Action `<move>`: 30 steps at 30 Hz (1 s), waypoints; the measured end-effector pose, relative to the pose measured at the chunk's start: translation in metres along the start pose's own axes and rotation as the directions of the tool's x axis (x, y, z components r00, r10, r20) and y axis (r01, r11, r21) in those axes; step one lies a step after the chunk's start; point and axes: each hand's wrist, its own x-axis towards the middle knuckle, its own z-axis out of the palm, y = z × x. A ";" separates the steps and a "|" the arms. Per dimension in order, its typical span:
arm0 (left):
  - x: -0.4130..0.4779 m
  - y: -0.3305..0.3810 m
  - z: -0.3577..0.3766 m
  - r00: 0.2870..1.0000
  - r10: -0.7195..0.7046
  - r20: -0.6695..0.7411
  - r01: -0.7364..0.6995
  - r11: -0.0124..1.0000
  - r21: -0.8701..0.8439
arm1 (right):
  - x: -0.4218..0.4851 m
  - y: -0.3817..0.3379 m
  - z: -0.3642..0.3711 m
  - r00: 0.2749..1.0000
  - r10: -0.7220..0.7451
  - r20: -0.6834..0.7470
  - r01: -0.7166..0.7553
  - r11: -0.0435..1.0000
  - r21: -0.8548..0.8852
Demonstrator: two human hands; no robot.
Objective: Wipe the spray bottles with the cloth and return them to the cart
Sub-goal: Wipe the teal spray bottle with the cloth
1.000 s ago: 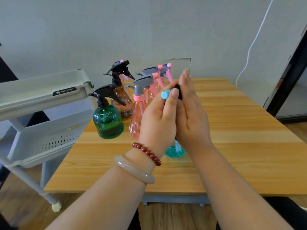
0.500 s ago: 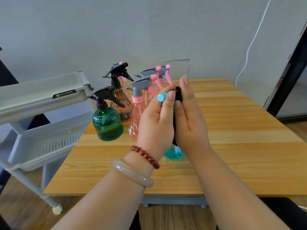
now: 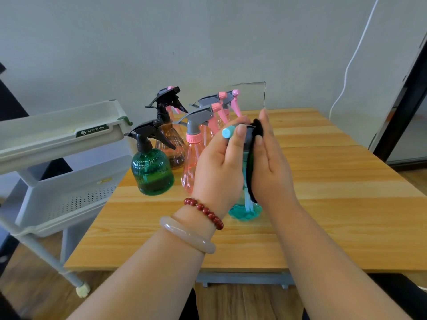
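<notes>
A teal spray bottle [image 3: 245, 211] with a light blue nozzle stands on the wooden table [image 3: 323, 204] in front of me. My left hand [image 3: 219, 167] grips its head and neck. My right hand [image 3: 270, 165], fingers straight, presses a black cloth [image 3: 253, 158] flat against the bottle's right side. Most of the bottle is hidden between my hands. Behind stand a green bottle [image 3: 151, 172], a brown bottle [image 3: 172, 144] and pink bottles [image 3: 196, 153].
A white cart [image 3: 57, 144] with an upper tray and a perforated lower tray stands at the table's left edge. A white cable hangs on the wall at the right. A dark door frame is at the far right.
My right hand with the cloth has slid slightly down along the bottle. The left hand keeps its grip on the bottle's head.
</notes>
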 end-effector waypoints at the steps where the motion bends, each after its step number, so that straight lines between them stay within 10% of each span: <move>1: -0.001 0.001 0.000 1.000 0.007 -0.002 -0.007 1.000 0.000 | -0.002 -0.003 0.001 0.999 -0.047 0.000 0.046 0.999 -0.024; 12: -0.001 0.002 0.000 1.000 0.017 -0.005 -0.017 1.000 -0.002 | -0.006 -0.008 0.004 0.981 -0.180 0.068 0.186 0.978 -0.094; 18: 0.000 0.001 0.000 1.000 -0.015 -0.006 0.015 1.000 -0.008 | -0.004 -0.006 0.000 0.999 0.036 0.006 -0.036 0.999 0.021; 22: 0.000 -0.002 -0.002 1.000 -0.013 0.020 0.014 0.999 -0.033 | -0.010 -0.002 -0.001 0.992 -0.080 -0.098 0.065 0.988 -0.143; 27: 0.001 -0.005 -0.004 1.000 -0.027 0.009 0.027 1.000 -0.006 | -0.004 0.007 -0.012 0.907 0.192 -0.375 -0.245 0.964 -0.100; 30: 0.001 -0.005 -0.004 0.999 -0.028 0.033 0.028 1.000 -0.008 | 0.000 0.001 -0.018 0.872 0.140 -0.470 -0.189 0.980 -0.059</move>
